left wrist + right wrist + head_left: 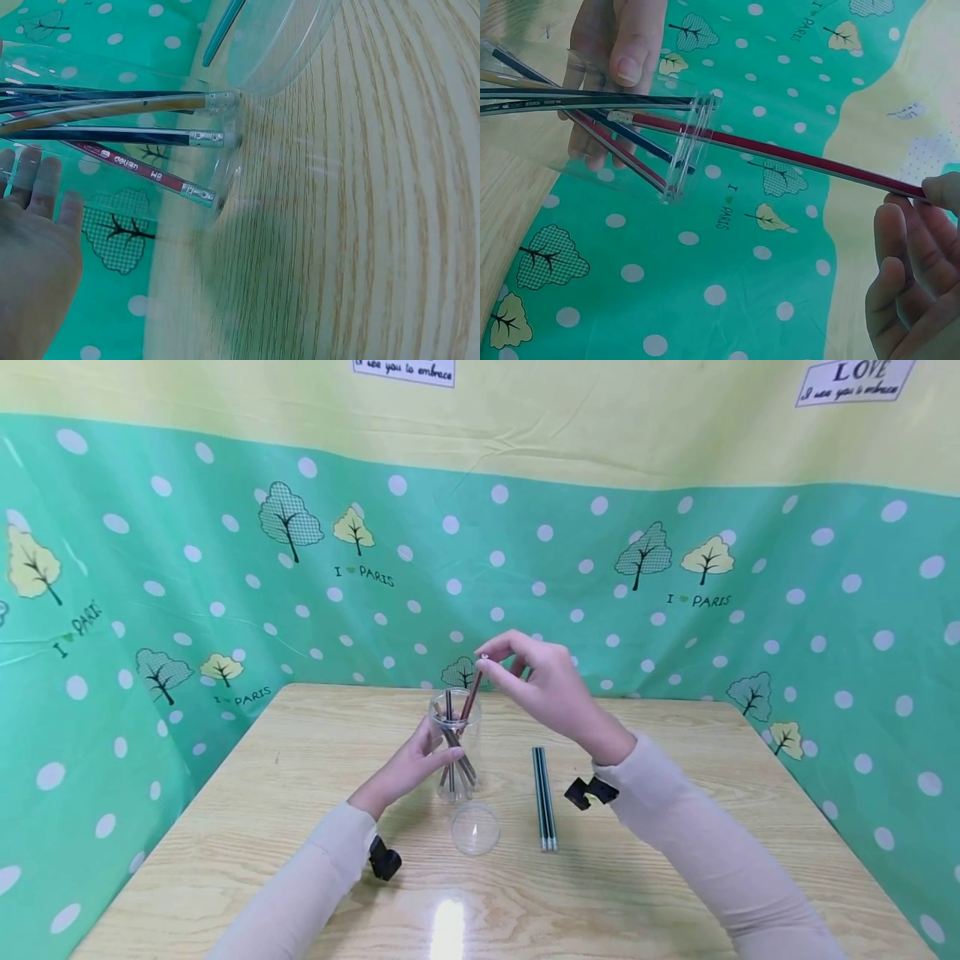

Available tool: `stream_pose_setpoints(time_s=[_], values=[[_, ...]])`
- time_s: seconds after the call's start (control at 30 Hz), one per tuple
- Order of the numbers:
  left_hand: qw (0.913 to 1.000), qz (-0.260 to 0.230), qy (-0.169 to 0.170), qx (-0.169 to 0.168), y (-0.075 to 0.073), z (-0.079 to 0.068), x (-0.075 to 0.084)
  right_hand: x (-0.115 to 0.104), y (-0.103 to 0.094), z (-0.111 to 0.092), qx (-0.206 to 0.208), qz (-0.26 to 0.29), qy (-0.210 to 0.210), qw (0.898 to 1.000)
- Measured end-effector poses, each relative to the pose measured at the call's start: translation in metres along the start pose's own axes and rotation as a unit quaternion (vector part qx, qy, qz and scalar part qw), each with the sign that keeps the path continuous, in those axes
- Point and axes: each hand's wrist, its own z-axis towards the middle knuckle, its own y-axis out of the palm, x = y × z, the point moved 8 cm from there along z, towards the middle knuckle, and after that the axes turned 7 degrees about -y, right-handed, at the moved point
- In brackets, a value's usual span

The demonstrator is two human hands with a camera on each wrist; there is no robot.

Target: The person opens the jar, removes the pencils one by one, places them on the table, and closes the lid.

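Note:
My left hand point(405, 770) holds a clear jar point(474, 745) upright on the table, the thumb on its near side and the fingers behind it. Several pencils point(165, 136) lean inside, eraser ends down at the base in the left wrist view, one of them red point(127, 165). Above the mouth, my right hand point(551, 681) pinches another red pencil point(802, 159) at its upper end, between thumb and fingertips. That pencil slants down through the rim point(697, 139), with its eraser end inside the jar.
A round clear lid point(476, 828) lies on the wooden table point(315, 752) in front of the jar. To the right, several dark green pencils point(545, 797) lie side by side. A green and yellow curtain point(420, 527) hangs round the table's back and sides.

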Motion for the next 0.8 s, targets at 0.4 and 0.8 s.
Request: stream_pose_setpoints(time_s=[0.4, 0.8], values=[[0.9996, 0.003, -0.028, 0.006, -0.001, -0.002, -0.003, 0.000, -0.022, -0.001, 0.038, 0.020, -0.008, 0.999], [0.9998, 0.006, -0.021, 0.004, 0.000, -0.003, 0.000, -0.002, -0.046, -0.003, 0.075, 0.031, -0.016, 0.997]])
